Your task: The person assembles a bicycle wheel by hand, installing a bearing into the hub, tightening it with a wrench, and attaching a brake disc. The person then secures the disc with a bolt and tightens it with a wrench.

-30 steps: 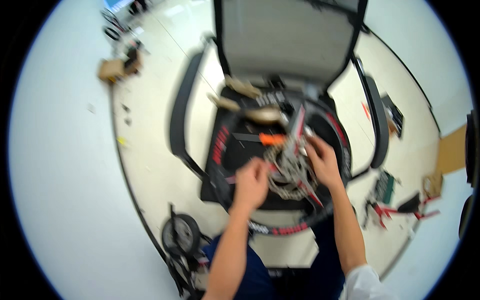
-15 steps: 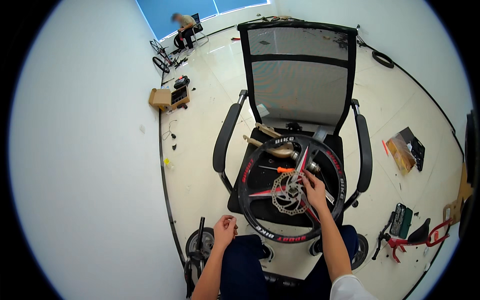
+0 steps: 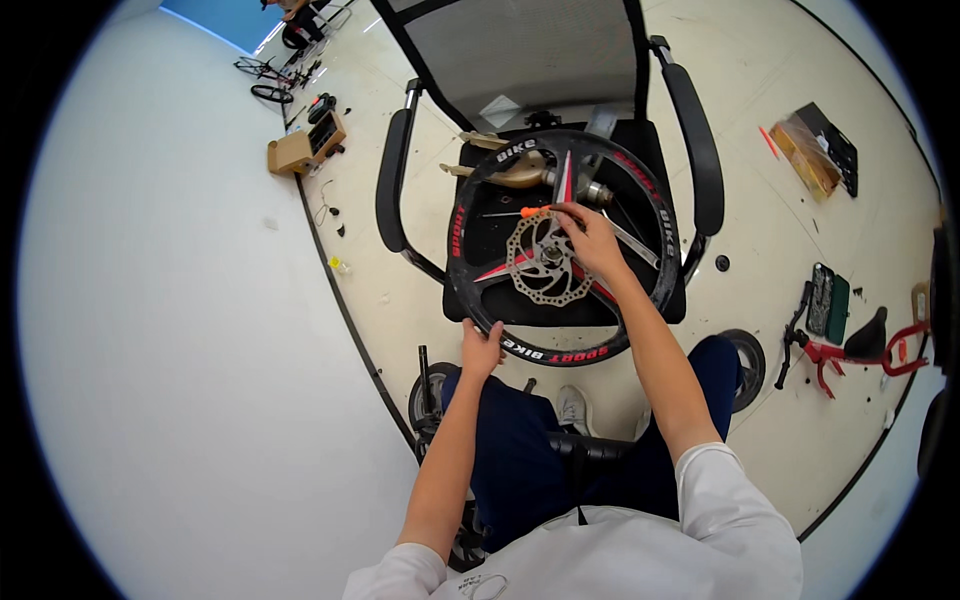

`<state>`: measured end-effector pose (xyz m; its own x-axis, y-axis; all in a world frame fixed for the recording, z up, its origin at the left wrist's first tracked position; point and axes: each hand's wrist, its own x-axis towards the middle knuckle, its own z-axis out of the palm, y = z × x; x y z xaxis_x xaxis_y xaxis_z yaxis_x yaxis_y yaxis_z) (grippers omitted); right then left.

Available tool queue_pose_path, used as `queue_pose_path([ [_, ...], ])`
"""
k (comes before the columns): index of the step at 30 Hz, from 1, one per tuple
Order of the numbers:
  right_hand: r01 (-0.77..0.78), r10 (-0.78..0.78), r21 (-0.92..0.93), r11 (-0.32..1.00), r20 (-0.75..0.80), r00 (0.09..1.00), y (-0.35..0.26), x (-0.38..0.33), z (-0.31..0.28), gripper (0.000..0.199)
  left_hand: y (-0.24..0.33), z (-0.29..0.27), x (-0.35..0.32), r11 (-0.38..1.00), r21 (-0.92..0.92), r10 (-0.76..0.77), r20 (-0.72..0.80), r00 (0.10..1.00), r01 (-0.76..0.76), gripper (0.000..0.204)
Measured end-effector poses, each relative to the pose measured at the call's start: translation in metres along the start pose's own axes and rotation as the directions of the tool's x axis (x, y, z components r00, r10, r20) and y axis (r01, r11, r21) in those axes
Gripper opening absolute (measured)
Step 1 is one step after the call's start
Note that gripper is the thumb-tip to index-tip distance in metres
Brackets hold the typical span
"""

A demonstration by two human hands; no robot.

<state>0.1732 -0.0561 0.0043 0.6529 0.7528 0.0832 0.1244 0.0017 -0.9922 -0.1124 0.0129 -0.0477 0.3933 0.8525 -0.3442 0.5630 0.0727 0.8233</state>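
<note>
Head view: left hand (image 3: 482, 350) at one wheel rim (image 3: 553, 357), right hand (image 3: 590, 240) by one disc (image 3: 548, 258), each grip unclear.

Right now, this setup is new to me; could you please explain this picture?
There is no machine, only a person's bare left hand and right hand. A wide fisheye camera on the head looks down, so straight edges bend. On a black mesh office chair lies a black-rimmed wheel with red-and-silver spokes and a silver perforated disc. An orange-handled tool and a tan curved piece lie there too. The left hand is at the wheel's near edge; the right is at a spoke by the disc. Whether either grips firmly, I cannot tell.
</note>
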Motion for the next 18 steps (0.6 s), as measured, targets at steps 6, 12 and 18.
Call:
queue_pose_path([
  [6, 0.031, -0.033, -0.11, 0.993, -0.016, 0.999, -0.001, 0.002, 0.0, 0.029, -0.015, 0.021, -0.002, 0.982, -0.186, -0.053, -0.047, 0.997, 0.043, 0.033],
  [12, 0.165, -0.129, -0.41, 0.897, 0.114, 0.985, -0.02, -0.203, 0.008, 0.023, -0.022, 0.019, -0.013, 0.959, -0.282, -0.047, -0.003, 0.999, 0.044, 0.037],
  [18, -0.237, 0.251, -0.27, 0.933, 0.02, 0.968, -0.016, -0.255, -0.084, 0.024, 0.0, 0.019, -0.012, 0.93, -0.368, -0.007, 0.021, 1.0, 0.015, 0.027],
])
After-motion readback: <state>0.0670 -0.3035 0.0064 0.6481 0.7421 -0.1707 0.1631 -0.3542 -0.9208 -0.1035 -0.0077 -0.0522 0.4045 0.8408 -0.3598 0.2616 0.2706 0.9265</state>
